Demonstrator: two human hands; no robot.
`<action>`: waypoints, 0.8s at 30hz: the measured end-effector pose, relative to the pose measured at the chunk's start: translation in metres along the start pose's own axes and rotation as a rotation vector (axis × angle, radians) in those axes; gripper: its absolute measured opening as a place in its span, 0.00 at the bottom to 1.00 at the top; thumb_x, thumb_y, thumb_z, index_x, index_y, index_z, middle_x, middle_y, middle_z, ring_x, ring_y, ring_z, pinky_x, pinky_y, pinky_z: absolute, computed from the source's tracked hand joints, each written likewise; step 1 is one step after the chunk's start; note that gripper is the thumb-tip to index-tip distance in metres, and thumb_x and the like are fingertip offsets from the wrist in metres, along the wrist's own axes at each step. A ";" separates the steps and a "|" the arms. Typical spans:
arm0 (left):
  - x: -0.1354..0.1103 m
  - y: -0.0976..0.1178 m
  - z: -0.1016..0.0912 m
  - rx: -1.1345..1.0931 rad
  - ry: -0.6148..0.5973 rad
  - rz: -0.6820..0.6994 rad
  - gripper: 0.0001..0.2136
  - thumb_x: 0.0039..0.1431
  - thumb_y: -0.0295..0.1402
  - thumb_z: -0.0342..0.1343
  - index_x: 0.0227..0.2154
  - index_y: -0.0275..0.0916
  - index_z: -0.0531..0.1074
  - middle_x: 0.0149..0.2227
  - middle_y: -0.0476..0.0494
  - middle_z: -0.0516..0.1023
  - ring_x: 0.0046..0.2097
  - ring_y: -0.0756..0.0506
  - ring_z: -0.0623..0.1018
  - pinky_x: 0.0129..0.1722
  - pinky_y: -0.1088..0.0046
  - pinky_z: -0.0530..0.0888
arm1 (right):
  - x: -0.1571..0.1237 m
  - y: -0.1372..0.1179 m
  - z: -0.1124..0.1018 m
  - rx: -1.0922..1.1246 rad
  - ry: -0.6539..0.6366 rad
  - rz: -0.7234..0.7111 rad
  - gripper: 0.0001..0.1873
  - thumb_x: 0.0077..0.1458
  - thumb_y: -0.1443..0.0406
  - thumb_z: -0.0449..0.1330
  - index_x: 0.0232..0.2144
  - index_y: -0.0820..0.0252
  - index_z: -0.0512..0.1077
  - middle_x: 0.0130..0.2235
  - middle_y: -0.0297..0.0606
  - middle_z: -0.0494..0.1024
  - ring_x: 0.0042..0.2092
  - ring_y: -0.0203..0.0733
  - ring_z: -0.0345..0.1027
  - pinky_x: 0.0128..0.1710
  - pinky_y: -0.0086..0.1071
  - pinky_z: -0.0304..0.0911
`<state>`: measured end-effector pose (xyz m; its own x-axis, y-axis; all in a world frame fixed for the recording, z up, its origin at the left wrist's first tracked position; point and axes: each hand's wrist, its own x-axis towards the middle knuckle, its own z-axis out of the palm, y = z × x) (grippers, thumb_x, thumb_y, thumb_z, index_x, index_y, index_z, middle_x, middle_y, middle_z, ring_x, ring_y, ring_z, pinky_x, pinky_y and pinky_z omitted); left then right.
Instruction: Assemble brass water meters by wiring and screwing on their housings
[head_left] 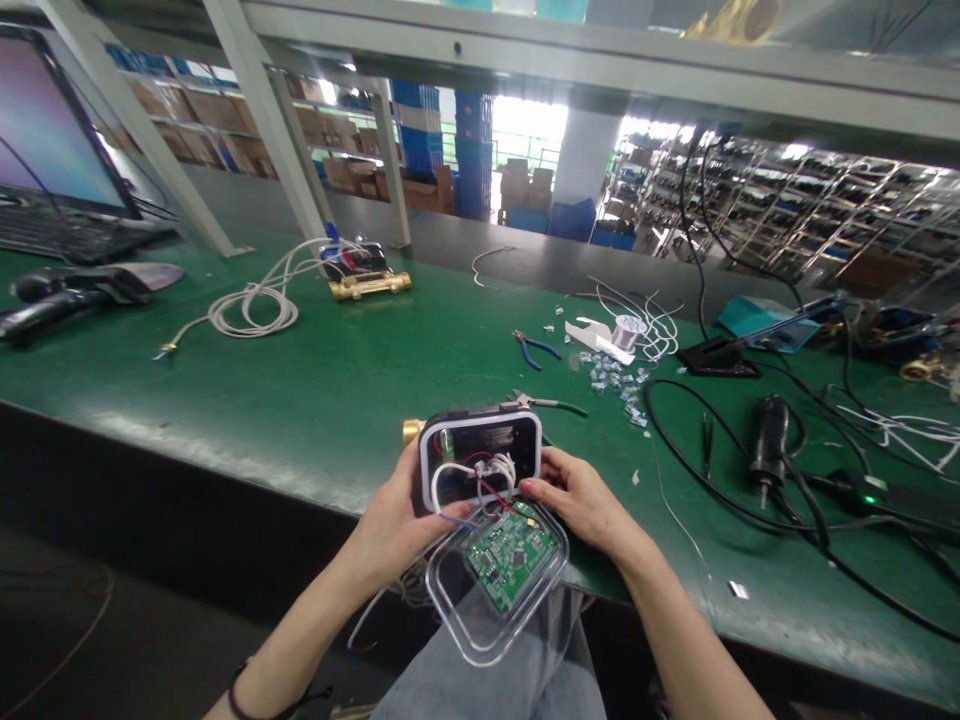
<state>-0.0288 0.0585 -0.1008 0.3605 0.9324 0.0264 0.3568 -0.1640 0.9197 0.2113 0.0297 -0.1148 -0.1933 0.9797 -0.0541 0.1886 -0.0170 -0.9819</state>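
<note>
Between my hands, at the table's front edge, a black meter housing (450, 478) with a pale gasket rim is tilted toward me. White, red and blue wires run from inside it to a green circuit board (514, 555). The board sits in a clear plastic cover (480, 650) hanging below the housing, over my lap. My left hand (401, 515) grips the housing's left side, its thumb near the blue wire. On the right side, my right hand (577, 495) is closed around the housing's lower corner. A brass fitting (411, 431) sticks out at the left.
Diagonal cutters (555, 404) and blue-handled pliers (536, 350) lie behind the housing. Small clear pieces (611, 375) are scattered near a solder spool (628, 332). At right are an electric screwdriver (769, 440) and cables. Another brass-fitted meter (367, 270) with coiled cable stands back left.
</note>
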 end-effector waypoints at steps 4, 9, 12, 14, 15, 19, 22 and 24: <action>0.000 -0.013 -0.006 -0.116 -0.105 0.052 0.33 0.56 0.41 0.58 0.61 0.46 0.50 0.59 0.43 0.65 0.57 0.42 0.69 0.56 0.66 0.66 | 0.000 -0.001 -0.002 0.035 -0.041 -0.016 0.24 0.53 0.57 0.60 0.50 0.60 0.67 0.37 0.37 0.76 0.39 0.39 0.70 0.41 0.33 0.64; 0.001 -0.028 -0.011 -0.142 -0.109 0.070 0.28 0.63 0.43 0.48 0.63 0.45 0.48 0.61 0.43 0.63 0.59 0.41 0.67 0.58 0.65 0.64 | 0.001 -0.005 -0.006 0.043 -0.040 -0.031 0.23 0.54 0.56 0.60 0.50 0.60 0.69 0.39 0.37 0.77 0.40 0.39 0.69 0.42 0.33 0.62; 0.002 -0.026 -0.012 -0.078 -0.100 0.075 0.29 0.63 0.43 0.47 0.63 0.44 0.47 0.60 0.43 0.64 0.58 0.40 0.68 0.58 0.64 0.64 | 0.002 -0.007 -0.007 0.039 -0.046 -0.040 0.20 0.56 0.55 0.57 0.47 0.59 0.71 0.42 0.37 0.76 0.42 0.40 0.68 0.44 0.33 0.61; 0.000 -0.021 -0.012 -0.013 -0.082 0.095 0.28 0.63 0.44 0.46 0.63 0.43 0.48 0.60 0.42 0.65 0.58 0.40 0.68 0.58 0.64 0.65 | 0.003 -0.006 -0.007 0.047 -0.044 -0.040 0.20 0.56 0.54 0.56 0.46 0.59 0.71 0.43 0.37 0.76 0.43 0.40 0.68 0.45 0.34 0.61; -0.002 -0.019 -0.011 0.020 -0.061 0.105 0.27 0.63 0.44 0.45 0.63 0.43 0.50 0.60 0.42 0.65 0.59 0.40 0.68 0.58 0.63 0.65 | 0.003 -0.005 -0.007 0.057 -0.039 -0.037 0.21 0.56 0.54 0.57 0.47 0.59 0.70 0.43 0.38 0.76 0.44 0.41 0.68 0.45 0.34 0.61; -0.016 -0.013 -0.004 0.129 0.127 0.094 0.23 0.64 0.43 0.44 0.60 0.43 0.54 0.56 0.41 0.69 0.56 0.41 0.70 0.55 0.62 0.69 | 0.007 0.000 -0.002 0.133 -0.022 -0.032 0.24 0.54 0.53 0.59 0.49 0.58 0.66 0.43 0.39 0.75 0.43 0.40 0.69 0.47 0.35 0.61; -0.028 -0.017 -0.002 0.264 0.279 0.144 0.23 0.64 0.38 0.46 0.60 0.43 0.53 0.54 0.39 0.70 0.50 0.43 0.75 0.49 0.63 0.73 | 0.011 0.000 0.002 0.195 -0.027 -0.028 0.22 0.52 0.53 0.60 0.44 0.59 0.67 0.42 0.38 0.75 0.42 0.39 0.69 0.45 0.34 0.62; -0.036 -0.022 -0.002 0.413 0.380 0.318 0.24 0.62 0.32 0.48 0.61 0.42 0.53 0.55 0.37 0.68 0.50 0.42 0.75 0.49 0.62 0.73 | 0.014 -0.002 0.003 0.222 -0.013 -0.019 0.21 0.52 0.52 0.61 0.42 0.59 0.67 0.40 0.37 0.75 0.40 0.37 0.68 0.41 0.31 0.62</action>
<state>-0.0516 0.0291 -0.1208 0.1998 0.8545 0.4795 0.6129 -0.4908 0.6193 0.2053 0.0426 -0.1145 -0.2075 0.9776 -0.0357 -0.0315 -0.0431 -0.9986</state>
